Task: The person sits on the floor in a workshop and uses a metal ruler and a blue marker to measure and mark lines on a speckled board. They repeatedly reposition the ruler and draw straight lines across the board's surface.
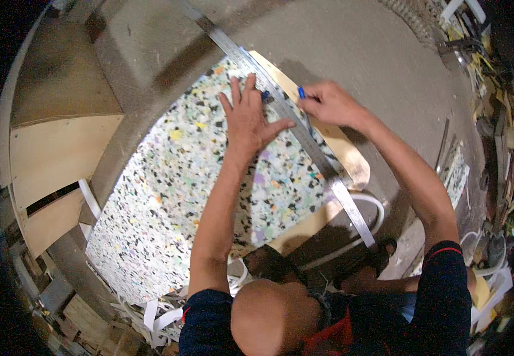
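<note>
Blue-ended small tool (302,93) sits clenched in the right hand (329,104), right of the long silver metal ruler (305,140); the left hand (247,123) spreads, grasping nothing, over the speckled multicoloured foam sheet (168,172) lying beneath the ruler. Ruler placement looks done; work along its edge seems unfinished.

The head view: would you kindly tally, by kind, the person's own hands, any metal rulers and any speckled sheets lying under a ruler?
Hands (left hand, right hand): 2
Metal ruler: 1
Speckled sheet under it: 1
Total: 4
</note>
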Available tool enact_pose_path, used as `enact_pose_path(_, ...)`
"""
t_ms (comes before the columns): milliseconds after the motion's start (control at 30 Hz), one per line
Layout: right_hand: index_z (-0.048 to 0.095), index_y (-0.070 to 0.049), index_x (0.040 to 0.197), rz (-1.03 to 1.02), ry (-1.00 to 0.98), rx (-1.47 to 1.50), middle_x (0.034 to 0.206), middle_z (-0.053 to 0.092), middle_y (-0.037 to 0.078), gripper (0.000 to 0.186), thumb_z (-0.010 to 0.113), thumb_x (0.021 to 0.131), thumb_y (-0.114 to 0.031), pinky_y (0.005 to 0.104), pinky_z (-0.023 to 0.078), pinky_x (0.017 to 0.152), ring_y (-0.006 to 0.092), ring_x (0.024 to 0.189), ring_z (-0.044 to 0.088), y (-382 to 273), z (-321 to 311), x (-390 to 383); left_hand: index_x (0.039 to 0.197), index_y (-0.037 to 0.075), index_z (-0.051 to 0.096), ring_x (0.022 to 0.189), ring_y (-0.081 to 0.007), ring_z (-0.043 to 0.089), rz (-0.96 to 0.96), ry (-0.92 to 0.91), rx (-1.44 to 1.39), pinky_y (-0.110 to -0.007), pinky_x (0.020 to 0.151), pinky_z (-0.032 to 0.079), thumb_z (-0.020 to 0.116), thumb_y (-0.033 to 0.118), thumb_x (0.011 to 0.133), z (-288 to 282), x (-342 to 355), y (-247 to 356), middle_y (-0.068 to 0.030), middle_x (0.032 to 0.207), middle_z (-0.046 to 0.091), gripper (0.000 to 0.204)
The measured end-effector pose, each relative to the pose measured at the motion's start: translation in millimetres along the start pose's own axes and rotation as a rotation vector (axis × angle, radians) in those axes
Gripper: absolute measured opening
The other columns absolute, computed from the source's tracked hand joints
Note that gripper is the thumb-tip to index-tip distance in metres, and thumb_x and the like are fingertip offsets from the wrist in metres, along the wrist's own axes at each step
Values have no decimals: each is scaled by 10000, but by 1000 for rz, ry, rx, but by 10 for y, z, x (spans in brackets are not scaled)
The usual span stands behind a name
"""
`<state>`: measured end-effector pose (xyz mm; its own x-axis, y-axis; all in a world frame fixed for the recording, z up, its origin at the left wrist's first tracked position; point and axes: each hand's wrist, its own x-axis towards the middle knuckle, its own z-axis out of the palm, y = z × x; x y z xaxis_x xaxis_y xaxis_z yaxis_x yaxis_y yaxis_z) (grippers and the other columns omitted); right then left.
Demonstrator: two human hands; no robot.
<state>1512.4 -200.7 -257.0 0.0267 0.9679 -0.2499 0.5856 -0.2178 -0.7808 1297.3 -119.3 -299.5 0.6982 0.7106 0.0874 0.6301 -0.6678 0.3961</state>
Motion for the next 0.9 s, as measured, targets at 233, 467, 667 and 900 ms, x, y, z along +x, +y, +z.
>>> enact_pose_path(233, 710, -18, 886, -139, 267, -65, 776, 673, 238, 310, 665, 851, -323, 476, 512, 690, 395, 711, 658, -420, -134, 1684, 1209, -44, 498, 1487, -500, 194, 13, -6, -5, -750, 1129, 111, 803, 710, 598, 7, 10, -27, -210, 1569, 350, 1018)
enact_pose_path(467, 739, -40, 1008, -302, 495, 14, 651, 612, 64, 251, 662, 939, -269, 342, 462, 595, 139, 606, 541, -389, -23, 1734, 1079, -15, 556, 1488, -501, 183, 40, 21, -4, -774, 1105, 130, 739, 754, 645, 22, -6, -42, -207, 1561, 360, 902)
enact_pose_path(667, 723, -84, 1209, -118, 378, 124, 831, 744, 59, 295, 644, 957, -215, 294, 515, 661, 118, 717, 642, -258, 172, 1122, 1300, -49, 475, 1495, -491, 187, 59, 65, 50, -752, 1123, 102, 763, 772, 591, 72, 16, -84, -186, 1586, 337, 1122)
enact_pose_path(900, 718, -93, 1180, -48, 304, 248, 938, 734, 177, 295, 646, 934, -240, 372, 558, 761, 253, 826, 717, 127, 392, -361, 1449, -9, 411, 1465, -500, 256, 90, 138, -23, -763, 1117, 125, 826, 697, 599, 203, -15, -92, -203, 1550, 397, 1181)
